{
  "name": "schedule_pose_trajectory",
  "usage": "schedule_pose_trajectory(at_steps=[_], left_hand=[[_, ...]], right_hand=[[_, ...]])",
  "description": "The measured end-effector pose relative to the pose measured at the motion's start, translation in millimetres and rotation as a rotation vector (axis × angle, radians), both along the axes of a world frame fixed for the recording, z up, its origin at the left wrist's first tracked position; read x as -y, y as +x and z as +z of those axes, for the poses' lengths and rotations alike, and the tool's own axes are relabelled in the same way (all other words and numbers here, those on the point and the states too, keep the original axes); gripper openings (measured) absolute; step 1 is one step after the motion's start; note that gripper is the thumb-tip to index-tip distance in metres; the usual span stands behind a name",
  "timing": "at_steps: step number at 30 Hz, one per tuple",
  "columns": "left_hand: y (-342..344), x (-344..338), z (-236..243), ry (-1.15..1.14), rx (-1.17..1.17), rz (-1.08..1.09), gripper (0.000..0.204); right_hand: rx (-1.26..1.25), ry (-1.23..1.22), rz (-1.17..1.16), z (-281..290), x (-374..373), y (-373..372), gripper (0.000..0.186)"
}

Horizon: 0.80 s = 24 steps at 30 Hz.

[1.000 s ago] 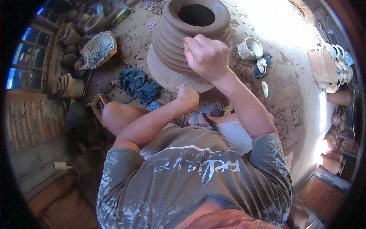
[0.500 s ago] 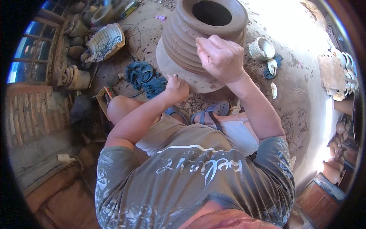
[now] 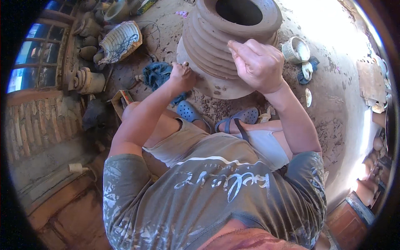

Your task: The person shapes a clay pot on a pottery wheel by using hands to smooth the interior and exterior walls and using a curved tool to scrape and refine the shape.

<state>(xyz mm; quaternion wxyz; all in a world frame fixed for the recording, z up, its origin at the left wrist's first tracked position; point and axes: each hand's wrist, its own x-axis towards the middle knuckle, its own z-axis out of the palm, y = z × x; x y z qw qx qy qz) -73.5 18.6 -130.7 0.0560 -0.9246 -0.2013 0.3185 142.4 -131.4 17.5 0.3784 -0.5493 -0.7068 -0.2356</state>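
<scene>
A large clay pot [image 3: 212, 48] with ridged coil walls and a thick rounded rim stands upright on a round wheel plate [image 3: 221, 89] in front of me. My left hand [image 3: 182, 78] is at the plate's left edge, its fingers curled against the rim. Close by the pot's near right wall, my right hand [image 3: 262, 66] is raised and closed, thumb and fingers pressed together. Whatever it may be holding is hidden. Behind my left hand lies a crumpled dark blue cloth [image 3: 155, 76] on the floor.
A small bucket [image 3: 296, 50] with pale contents stands right of the pot, a cloth beside it. A ribbed basin [image 3: 121, 41] holding dark cord sits at the left among several pots. My sandalled feet, one in a blue clog [image 3: 191, 111], rest near the wheel.
My left hand has moved up and left along the plate's edge. My right hand stays closed beside the pot. The whole view has shifted slightly, with the pot now further right.
</scene>
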Motion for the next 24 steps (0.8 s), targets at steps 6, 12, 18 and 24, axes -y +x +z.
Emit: schedule_pose_trajectory(at_steps=[6, 12, 18, 24], left_hand=[[-13, -42, -40, 0.095, 0.026, 0.001, 0.032], [-7, -43, -6, 0.058, 0.035, -0.018, 0.035], [-19, -46, -28, 0.132, 0.149, -0.111, 0.034], [-8, 10, -6, -0.002, 0.192, -0.129, 0.026]], right_hand=[[-0.03, -0.033, 0.027, 0, 9, 19, 0.019], [-0.15, -0.023, 0.009, -7, 30, 71, 0.018], [-0.794, -0.064, -0.224, -32, 49, 89, 0.012], [-0.985, -0.43, -0.066, -13, 48, 49, 0.067]])
